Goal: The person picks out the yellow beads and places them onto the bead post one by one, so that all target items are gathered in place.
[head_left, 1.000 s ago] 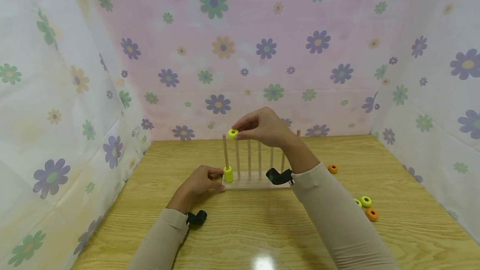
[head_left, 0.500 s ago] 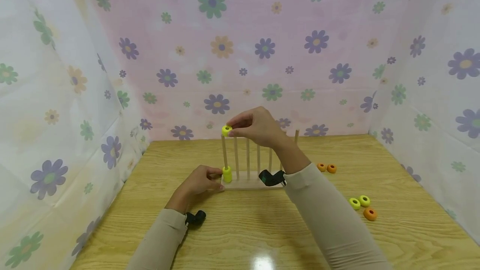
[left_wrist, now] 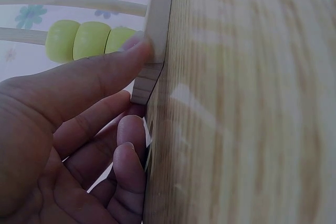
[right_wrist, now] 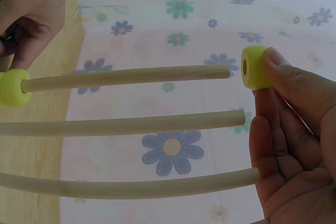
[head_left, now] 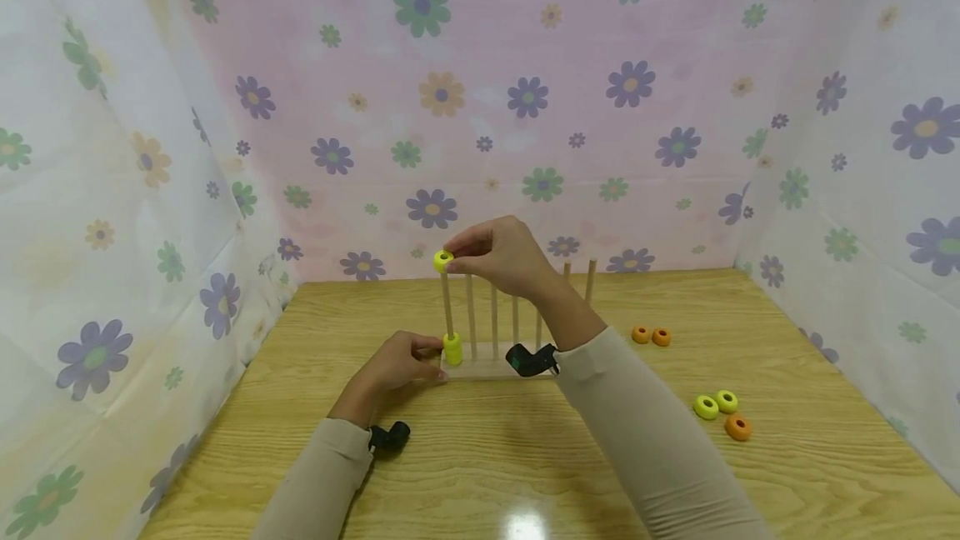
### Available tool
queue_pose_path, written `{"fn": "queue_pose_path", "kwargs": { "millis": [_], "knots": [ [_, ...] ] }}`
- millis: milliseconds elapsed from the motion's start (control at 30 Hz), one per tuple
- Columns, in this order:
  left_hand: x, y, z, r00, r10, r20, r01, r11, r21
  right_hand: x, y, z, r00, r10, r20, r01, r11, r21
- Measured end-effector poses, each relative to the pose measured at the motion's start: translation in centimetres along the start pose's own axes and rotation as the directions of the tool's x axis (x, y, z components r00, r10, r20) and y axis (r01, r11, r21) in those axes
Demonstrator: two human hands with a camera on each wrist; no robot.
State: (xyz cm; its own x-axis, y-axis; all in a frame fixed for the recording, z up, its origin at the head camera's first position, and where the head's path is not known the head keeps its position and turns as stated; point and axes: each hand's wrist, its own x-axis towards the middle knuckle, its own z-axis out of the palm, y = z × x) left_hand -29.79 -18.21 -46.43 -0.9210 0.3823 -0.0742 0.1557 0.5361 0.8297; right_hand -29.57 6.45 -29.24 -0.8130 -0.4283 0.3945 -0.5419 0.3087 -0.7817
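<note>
- Yellow ring [head_left: 438, 265] is pinched by the right hand [head_left: 506, 258], just off the end peg's [head_left: 447, 307] tip.
- Rack base [head_left: 487, 370] is gripped at its left edge by the left hand [head_left: 397, 362]; bare tabletop [head_left: 465, 457] is seen in front.
- Middle pegs [head_left: 494, 319] are kinda blocked by the right hand; loose rings [head_left: 703, 414] are scattered off right.
- Ring-to-peg gap is only shown clearly from the right wrist.

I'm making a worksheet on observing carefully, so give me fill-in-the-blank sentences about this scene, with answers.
1. The bead pinched by the right hand is coloured ____.
2. Beside the left hand, the number of stacked beads on the end peg is ____.
3. Three loose orange beads lie on the table; the loose yellow ones number ____.

Missing words: yellow; three; two.
</note>
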Motion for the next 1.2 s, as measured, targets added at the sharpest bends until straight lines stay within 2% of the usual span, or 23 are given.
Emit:
{"fn": "queue_pose_path", "kwargs": {
  "millis": [167,367,833,1200],
  "knots": [
    [0.2,0.01,-0.07,1.0,-0.015,-0.002,0.015,1.0,0.026,0.03,0.1,0.18,1.0,0.024,-0.01,-0.024,1.0,-0.009],
    [0.36,0.2,-0.06,1.0,0.0,-0.005,0.0,1.0,0.011,0.06,0.18,0.34,0.999,0.021,-0.05,-0.023,0.999,-0.031],
    [-0.03,0.21,-0.01,1.0,-0.015,0.0,0.015,1.0,-0.014,-0.02,-0.23,0.74,0.997,0.068,-0.044,-0.071,0.996,-0.062],
    [0.03,0.01,0.03,1.0,-0.004,0.005,0.005,1.0,-0.013,-0.09,-0.18,0.72,0.997,0.069,-0.043,-0.071,0.995,-0.066]
  ]
}}
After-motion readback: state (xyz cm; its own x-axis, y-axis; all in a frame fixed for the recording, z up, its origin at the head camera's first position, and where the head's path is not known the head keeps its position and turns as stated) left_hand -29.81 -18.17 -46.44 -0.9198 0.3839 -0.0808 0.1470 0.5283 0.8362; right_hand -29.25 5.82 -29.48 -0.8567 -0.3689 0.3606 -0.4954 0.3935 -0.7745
